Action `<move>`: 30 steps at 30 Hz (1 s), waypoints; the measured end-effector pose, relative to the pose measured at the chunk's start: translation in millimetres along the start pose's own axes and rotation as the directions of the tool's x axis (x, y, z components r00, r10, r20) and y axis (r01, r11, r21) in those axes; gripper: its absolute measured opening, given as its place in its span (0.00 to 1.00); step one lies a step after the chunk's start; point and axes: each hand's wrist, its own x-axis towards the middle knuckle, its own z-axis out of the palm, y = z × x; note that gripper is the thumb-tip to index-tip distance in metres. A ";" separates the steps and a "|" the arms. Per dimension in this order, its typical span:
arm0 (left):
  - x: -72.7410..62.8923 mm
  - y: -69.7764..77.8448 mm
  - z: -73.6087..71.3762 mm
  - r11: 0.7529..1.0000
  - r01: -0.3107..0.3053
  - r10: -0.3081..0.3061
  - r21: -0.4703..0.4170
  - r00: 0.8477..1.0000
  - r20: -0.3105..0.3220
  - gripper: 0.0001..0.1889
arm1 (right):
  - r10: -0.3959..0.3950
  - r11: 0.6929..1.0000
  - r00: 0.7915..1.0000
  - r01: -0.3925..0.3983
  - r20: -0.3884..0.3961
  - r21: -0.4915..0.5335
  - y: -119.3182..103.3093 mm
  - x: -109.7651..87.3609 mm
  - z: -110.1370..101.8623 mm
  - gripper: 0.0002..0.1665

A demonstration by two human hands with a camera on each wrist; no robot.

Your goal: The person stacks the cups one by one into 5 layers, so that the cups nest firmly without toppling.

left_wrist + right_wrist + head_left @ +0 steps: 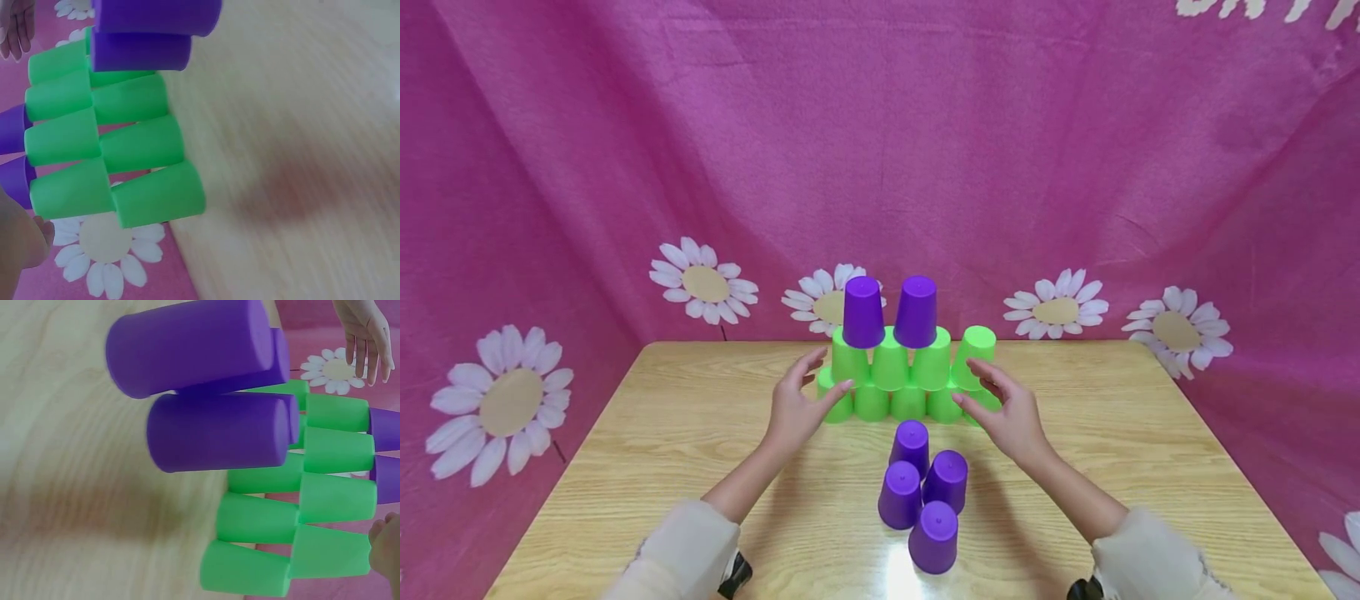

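Observation:
Several upside-down green cups [908, 402] stand in a bottom row, with a second row of green cups [891, 360] on top. Two purple cups [863, 312] sit upside down on the second row, toward its left and middle. My left hand [796, 404] hovers by the left end of the stack, thumb and fingers spread apart with nothing between them. By the right end, my right hand [1013, 417] has its thumb and fingers parted, overlapping the rightmost cups in the head view. Its fingers [386, 537] appear close to the top of the end green cup [331, 551].
Several more purple cups [933, 537] stand upside down in a cluster on the wooden table [700, 417], nearer to me than the stack and between my forearms. A pink cloth [880, 150] with white daisies hangs behind the table's back edge and at the sides.

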 end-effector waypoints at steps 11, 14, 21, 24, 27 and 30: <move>-18.3 -11.2 5.0 1.000 0.023 -0.023 0.015 0.999 0.046 0.30 | 0.022 0.999 1.000 -0.022 0.011 -0.024 14.5 -19.2 4.7 0.28; -23.4 -13.1 6.4 0.999 0.039 -0.040 0.019 0.998 0.058 0.30 | 0.030 0.999 0.999 -0.030 0.021 -0.018 17.3 -23.8 5.8 0.28; -34.8 -20.5 10.7 0.998 0.062 -0.064 0.019 0.993 0.096 0.29 | 0.028 0.999 0.999 -0.027 0.034 -0.023 24.9 -35.2 9.6 0.27; -39.8 -24.5 12.7 0.998 0.058 -0.060 0.014 0.992 0.110 0.28 | 0.022 1.000 0.999 -0.021 0.048 -0.008 28.4 -40.4 11.1 0.27; -44.3 -28.4 14.5 0.999 0.053 -0.054 0.007 0.991 0.121 0.28 | 0.026 1.000 0.998 -0.027 0.058 0.009 31.6 -45.3 12.1 0.26; -48.2 -31.9 16.1 0.999 0.054 -0.054 0.001 0.991 0.126 0.28 | 0.044 0.999 0.997 -0.045 0.068 0.009 35.1 -49.1 12.9 0.26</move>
